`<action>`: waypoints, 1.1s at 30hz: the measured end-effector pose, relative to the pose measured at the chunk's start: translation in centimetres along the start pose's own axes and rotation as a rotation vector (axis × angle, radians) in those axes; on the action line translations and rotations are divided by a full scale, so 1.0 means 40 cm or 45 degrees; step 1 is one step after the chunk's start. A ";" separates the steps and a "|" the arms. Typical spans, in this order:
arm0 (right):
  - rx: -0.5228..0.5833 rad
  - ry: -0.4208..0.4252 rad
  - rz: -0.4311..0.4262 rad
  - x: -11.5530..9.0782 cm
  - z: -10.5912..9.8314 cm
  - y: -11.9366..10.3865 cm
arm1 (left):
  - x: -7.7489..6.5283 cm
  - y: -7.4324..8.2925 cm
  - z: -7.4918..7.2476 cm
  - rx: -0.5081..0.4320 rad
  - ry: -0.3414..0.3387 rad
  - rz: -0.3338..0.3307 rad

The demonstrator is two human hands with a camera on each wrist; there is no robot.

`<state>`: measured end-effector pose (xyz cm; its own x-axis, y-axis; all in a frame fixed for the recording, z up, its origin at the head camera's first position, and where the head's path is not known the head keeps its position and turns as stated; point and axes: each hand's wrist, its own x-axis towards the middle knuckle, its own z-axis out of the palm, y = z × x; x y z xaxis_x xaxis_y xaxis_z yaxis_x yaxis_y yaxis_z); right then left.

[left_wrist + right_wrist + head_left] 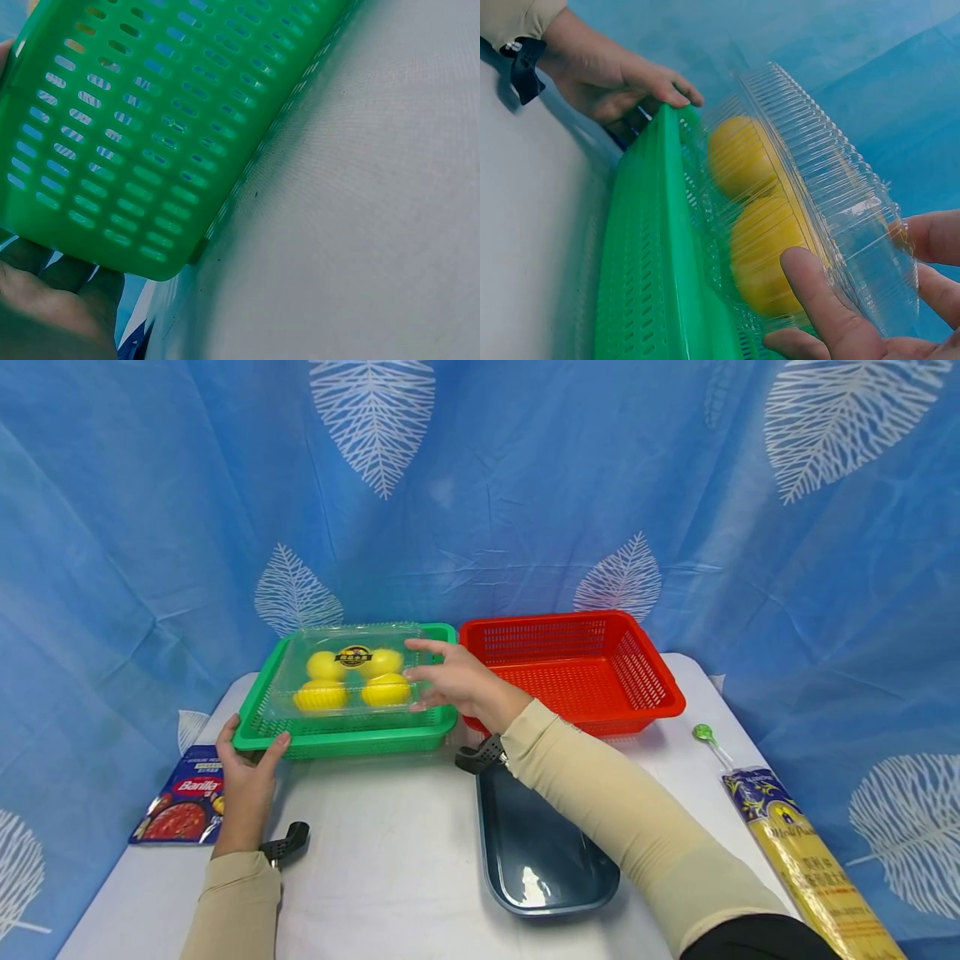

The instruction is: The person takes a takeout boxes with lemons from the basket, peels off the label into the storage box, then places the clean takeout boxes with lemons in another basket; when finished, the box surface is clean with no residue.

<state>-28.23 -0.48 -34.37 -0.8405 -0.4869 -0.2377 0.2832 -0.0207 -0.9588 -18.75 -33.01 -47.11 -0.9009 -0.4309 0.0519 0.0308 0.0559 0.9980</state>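
Observation:
A clear plastic clamshell box (339,636) of yellow fruits (386,690) sits in the green basket (360,743), tilted against it in the right wrist view. My right hand (467,685) holds the box's right end, its thumb on the near side and fingers on the far side (847,330). The left hand (249,777) grips the basket's front left corner, thumb at the rim and fingers against the outer wall. In the left wrist view, part of those fingers is hidden behind the basket's slotted side (112,150).
To the right stands a red basket (570,677). A dark blue tray (540,852) lies partly under my right forearm. A Barilla packet (183,802) is at the left, a green lollipop (703,732) and a yellow pasta packet (810,868) at the right. Behind hangs a blue leaf-print curtain (495,485).

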 end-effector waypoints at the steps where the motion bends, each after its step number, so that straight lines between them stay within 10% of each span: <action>1: -0.002 0.000 -0.002 -0.003 -0.002 -0.001 | 0.000 0.000 0.000 0.003 0.001 -0.004; 33: -0.089 -0.025 -0.058 -0.083 -0.015 0.006 | -0.006 -0.003 -0.005 0.067 -0.018 -0.020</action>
<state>-25.64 1.65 -33.91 -0.8424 -0.5040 -0.1908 0.2109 0.0174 -0.9773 -18.46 -33.09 -47.24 -0.9073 -0.4190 0.0357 -0.0056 0.0967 0.9953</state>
